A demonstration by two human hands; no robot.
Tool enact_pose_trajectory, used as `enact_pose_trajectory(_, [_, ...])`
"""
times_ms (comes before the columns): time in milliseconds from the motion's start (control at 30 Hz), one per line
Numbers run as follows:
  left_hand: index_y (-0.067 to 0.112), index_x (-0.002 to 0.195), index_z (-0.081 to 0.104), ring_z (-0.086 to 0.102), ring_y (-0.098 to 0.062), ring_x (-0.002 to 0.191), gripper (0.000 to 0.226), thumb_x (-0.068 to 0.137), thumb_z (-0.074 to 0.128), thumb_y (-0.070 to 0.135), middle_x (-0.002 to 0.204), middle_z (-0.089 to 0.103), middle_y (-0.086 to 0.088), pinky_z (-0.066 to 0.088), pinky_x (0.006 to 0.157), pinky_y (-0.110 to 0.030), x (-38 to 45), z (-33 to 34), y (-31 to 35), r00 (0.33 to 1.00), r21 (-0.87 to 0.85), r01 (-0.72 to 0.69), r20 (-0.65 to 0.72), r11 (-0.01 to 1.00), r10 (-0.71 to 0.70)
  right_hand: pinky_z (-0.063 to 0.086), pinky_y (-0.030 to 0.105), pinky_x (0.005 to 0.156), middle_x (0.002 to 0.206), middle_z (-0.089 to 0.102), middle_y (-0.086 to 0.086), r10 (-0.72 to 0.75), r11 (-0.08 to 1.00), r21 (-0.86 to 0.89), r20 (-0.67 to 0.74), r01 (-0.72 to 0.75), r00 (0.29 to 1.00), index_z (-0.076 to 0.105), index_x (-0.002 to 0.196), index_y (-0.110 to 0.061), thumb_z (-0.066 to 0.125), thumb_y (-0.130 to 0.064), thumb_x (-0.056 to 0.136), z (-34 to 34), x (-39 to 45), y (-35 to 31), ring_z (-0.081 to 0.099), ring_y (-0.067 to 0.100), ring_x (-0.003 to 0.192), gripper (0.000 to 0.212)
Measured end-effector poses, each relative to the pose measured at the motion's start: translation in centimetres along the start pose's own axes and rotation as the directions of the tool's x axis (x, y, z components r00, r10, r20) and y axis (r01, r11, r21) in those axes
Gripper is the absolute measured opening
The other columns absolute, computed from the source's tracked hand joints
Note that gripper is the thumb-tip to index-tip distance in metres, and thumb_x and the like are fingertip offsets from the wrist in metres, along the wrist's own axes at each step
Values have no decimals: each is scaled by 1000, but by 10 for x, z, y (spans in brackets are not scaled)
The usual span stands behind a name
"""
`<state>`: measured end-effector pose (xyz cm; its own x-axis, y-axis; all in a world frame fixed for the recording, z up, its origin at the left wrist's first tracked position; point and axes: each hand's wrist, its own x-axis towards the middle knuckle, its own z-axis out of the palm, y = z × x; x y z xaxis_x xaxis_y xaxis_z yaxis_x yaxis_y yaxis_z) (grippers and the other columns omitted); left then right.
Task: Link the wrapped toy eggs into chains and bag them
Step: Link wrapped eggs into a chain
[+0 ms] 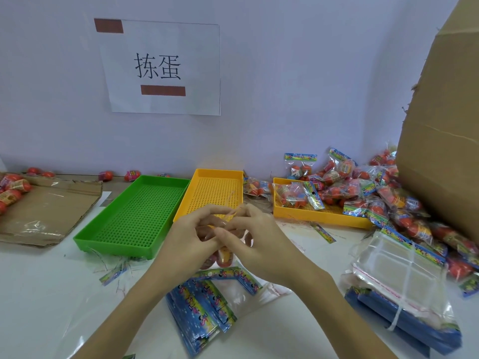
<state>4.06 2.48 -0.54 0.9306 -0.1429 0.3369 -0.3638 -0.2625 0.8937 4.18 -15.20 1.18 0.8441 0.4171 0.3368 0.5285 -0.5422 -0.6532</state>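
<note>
Both hands meet above the white desk (39, 294), just in front of the yellow tray (215, 189). The left hand (191, 237) and the right hand (255, 237) have their fingers curled toward each other, pinching a thin pale tie (231, 203) that sticks up between the fingertips. Wrapped toy eggs (224, 256) hang just beneath the hands, orange and partly hidden by the palms. Below them lie flat printed bags (207, 304), fanned on the desk. A green tray (134, 216) sits to the left, touching the yellow one. To the right, filled bags of eggs (363, 187) pile over a second yellow tray (318, 216), beside a cardboard box (445, 125) and a bundle of clear bags (396, 275).
</note>
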Motion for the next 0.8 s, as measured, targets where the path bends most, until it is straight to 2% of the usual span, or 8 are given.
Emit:
enact_pose_trajectory(100, [27, 117, 73, 70, -30, 71, 29, 90, 79, 15, 95, 79, -3, 59, 70, -44, 0, 1, -1, 1000, 21, 11, -2, 1000, -11, 44, 15, 74, 109, 56, -5, -15, 999, -37, 27, 16, 1000, 77, 104, -20, 59, -38, 102, -5, 1, 1, 54, -1, 91, 26])
enact_pose_trajectory(200, [20, 117, 73, 76, -23, 78, 35, 84, 79, 30, 97, 79, -8, 63, 82, -41, 0, 0, 2, 997, -69, 66, -23, 995, -68, 54, 24, 78, 106, 63, -3, -23, 1000, -19, 60, 24, 998, 75, 114, -19, 60, -27, 103, -17, 1, 3, 59, 6, 93, 20])
enact_pose_trajectory(333, [21, 116, 75, 78, -29, 91, 32, 85, 81, 27, 98, 80, -9, 61, 90, -51, 1, -2, 3, 991, -151, 127, -25, 980, -132, 57, 25, 81, 112, 64, -7, -37, 999, 30, 167, 32, 985, 68, 124, -25, 74, -23, 93, -26, -1, 7, 59, 7, 100, 32])
enact_pose_trajectory(433, [21, 116, 75, 78, -31, 91, 35, 83, 82, 30, 96, 80, -8, 62, 87, -51, 1, -2, 2, 990, -160, 134, -9, 978, -137, 57, 28, 79, 113, 64, -9, -15, 1000, 22, 169, 12, 985, 68, 120, -24, 79, -30, 89, -24, 0, 10, 59, 6, 99, 33])
enact_pose_trajectory(567, [23, 112, 77, 79, -25, 89, 38, 76, 84, 34, 95, 79, -6, 62, 76, -31, 0, 0, 3, 993, -171, 111, -24, 979, -116, 55, 29, 74, 101, 65, -8, -15, 1000, 4, 71, 15, 997, 73, 106, -21, 77, -33, 91, -17, 2, 11, 59, 7, 91, 20])
enact_pose_trajectory(667, [20, 111, 76, 78, -32, 87, 34, 79, 84, 29, 96, 79, -9, 63, 83, -45, 1, 0, 2, 991, -195, 112, -44, 974, -123, 50, 23, 68, 93, 70, -10, -61, 998, 2, 16, 61, 998, 75, 107, -21, 72, -28, 95, -15, 3, 12, 61, 7, 87, 14])
enact_pose_trajectory(733, [18, 111, 76, 75, -44, 86, 31, 83, 83, 25, 97, 80, -11, 60, 77, -54, 1, -1, 3, 990, -211, 122, -45, 970, -134, 45, 18, 66, 89, 71, -12, -82, 997, 14, -9, 82, 997, 75, 109, -23, 72, -23, 95, -15, 3, 11, 62, 6, 84, 14])
enact_pose_trajectory(800, [17, 110, 74, 76, -42, 85, 30, 82, 83, 25, 95, 80, -9, 61, 73, -52, 1, -1, 2, 989, -211, 122, -54, 970, -136, 45, 17, 67, 88, 72, -11, -83, 995, 53, -11, 84, 996, 69, 116, -26, 72, -20, 95, -12, 2, 11, 64, 7, 86, 23])
